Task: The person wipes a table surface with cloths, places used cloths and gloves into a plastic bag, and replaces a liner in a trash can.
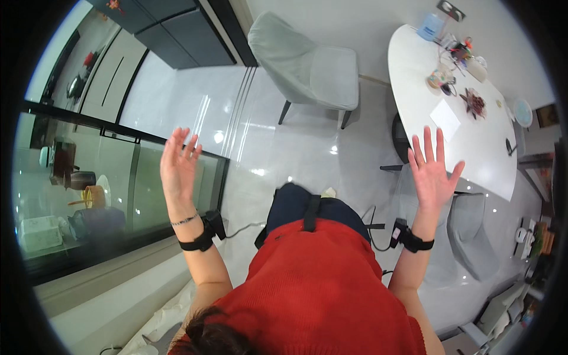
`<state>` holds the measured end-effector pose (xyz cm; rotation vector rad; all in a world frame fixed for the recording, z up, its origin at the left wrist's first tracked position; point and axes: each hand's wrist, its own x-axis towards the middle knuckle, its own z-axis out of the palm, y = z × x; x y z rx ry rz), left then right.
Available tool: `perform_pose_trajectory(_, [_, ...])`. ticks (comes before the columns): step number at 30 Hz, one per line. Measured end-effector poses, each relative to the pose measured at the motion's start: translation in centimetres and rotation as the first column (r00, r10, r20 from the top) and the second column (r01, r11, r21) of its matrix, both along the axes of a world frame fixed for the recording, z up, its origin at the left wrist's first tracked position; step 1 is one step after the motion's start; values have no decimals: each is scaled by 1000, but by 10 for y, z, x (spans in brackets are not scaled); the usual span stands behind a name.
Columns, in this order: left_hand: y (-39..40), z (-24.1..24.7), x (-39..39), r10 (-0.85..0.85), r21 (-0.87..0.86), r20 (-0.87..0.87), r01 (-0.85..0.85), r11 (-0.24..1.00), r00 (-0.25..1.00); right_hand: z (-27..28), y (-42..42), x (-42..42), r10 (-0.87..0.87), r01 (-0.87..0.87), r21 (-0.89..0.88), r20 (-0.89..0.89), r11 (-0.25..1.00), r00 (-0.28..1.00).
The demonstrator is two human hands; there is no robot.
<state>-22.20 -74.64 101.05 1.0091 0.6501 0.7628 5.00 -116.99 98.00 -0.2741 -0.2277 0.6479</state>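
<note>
My left hand [178, 166] is raised with its fingers a little apart and bent, and it holds nothing. It appears in front of a dark-framed glass partition [115, 177]. A thin bracelet [184, 219] and a black strap with a small box [208, 230] are on that forearm. With palm up and fingers spread, my right hand [431, 179] is empty too. In the picture it overlaps the near side of a white table [412, 66], just below a white sheet of paper [445, 119]. Another strapped box [406, 235] sits on the right forearm.
A grey upholstered chair [333, 75] stands ahead on the glossy tiled floor [284, 146]. Further grey chairs [470, 235] are at right by the table. On the table are a blue-tinted plastic jug [429, 27] and a dried bouquet [475, 104]. Dark cabinets [182, 37] rise at upper left.
</note>
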Motion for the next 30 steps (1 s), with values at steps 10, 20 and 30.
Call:
perform_pose_trajectory(10, [167, 18, 222, 62, 129, -5, -61, 990, 998, 9, 149, 181, 86, -94, 57, 133, 994, 987])
perform_pose_trajectory(20, [346, 105, 609, -33, 751, -5, 25, 659, 999, 35, 256, 274, -303, 314, -220, 82, 924, 949])
perform_pose_trajectory(30, [517, 160, 843, 644, 920, 292, -391, 12, 707, 52, 285, 277, -600, 589, -316, 71, 744, 797])
